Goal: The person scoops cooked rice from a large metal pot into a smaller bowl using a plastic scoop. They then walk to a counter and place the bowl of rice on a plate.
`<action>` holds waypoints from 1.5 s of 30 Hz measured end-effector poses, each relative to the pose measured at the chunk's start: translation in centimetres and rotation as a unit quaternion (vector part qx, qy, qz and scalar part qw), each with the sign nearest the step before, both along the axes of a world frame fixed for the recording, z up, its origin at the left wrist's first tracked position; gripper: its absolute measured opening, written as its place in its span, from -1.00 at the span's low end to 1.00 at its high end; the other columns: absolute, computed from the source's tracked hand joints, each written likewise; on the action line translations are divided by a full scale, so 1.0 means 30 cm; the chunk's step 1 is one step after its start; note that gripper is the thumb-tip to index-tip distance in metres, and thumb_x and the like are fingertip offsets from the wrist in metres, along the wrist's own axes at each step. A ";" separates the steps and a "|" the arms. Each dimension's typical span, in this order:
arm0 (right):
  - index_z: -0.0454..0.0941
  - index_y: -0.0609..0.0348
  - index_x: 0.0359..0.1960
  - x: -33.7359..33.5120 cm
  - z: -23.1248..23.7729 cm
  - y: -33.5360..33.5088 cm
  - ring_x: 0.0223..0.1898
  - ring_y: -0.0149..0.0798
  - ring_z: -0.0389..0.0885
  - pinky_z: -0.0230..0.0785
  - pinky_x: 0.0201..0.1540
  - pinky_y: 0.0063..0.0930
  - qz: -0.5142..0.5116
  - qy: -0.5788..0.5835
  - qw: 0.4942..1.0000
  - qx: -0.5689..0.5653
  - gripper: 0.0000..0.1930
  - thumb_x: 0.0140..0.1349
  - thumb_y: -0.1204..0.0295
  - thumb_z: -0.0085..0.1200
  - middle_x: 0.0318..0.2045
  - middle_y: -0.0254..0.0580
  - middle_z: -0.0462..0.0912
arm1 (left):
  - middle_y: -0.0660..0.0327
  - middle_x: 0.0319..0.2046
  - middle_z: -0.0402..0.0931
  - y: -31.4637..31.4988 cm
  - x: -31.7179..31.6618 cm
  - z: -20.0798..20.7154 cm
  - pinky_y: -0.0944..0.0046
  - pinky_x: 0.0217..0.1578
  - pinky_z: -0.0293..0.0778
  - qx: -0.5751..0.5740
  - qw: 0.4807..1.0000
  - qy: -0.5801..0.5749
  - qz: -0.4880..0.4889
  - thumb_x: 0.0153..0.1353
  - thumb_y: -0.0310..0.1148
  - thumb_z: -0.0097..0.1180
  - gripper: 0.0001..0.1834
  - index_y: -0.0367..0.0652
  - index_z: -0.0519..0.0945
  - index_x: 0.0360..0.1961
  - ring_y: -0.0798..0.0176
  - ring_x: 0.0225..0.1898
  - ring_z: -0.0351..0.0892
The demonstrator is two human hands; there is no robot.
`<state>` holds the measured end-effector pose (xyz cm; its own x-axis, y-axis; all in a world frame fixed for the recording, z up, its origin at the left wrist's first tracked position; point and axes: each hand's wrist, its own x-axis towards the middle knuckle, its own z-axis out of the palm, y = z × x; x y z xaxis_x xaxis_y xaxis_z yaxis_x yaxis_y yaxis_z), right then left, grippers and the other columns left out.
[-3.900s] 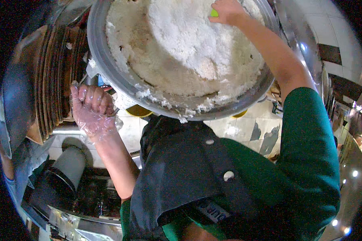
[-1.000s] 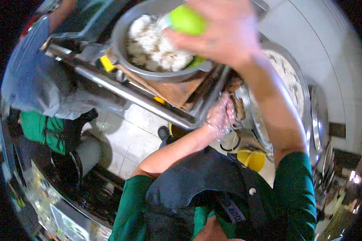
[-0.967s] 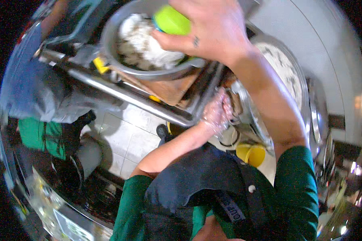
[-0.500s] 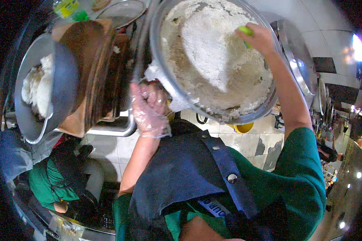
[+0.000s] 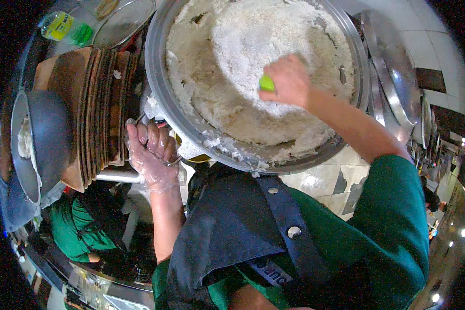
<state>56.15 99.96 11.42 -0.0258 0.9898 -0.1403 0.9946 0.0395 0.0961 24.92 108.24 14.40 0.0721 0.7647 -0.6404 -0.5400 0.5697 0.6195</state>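
Right hand point(image 5: 289, 81), pinching a green tool point(image 5: 266, 83), has left two o'clock in the basin point(image 5: 156, 57) for the white mound point(image 5: 243, 49), now within reach; left hand point(image 5: 152, 150), eight o'clock, curled, hold unclear.

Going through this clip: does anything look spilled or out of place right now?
Slightly messy: white crumbs sit on the near rim of the large round pan, apart from the white grainy mass inside, and a stray white fleck shows on the stacked brown boards.
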 end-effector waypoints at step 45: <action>0.53 0.06 -0.40 0.159 0.109 0.001 -0.37 -0.06 0.56 0.34 -0.24 -0.17 -0.020 -0.066 0.994 -0.088 -0.43 -0.09 -0.24 0.03 -0.46 -0.10 0.57 | 0.40 -0.77 0.05 0.034 -0.043 -0.050 0.43 -0.86 -0.16 0.066 0.958 -0.272 -0.064 0.37 -0.11 -0.28 -0.55 -0.01 0.21 -0.68 0.44 -0.79 -0.08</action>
<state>60.91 99.97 14.68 0.0425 0.9496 -0.3105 0.9748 0.0287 0.2213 23.63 109.27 12.91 0.4670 0.7991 -0.3787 -0.7344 0.5890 0.3372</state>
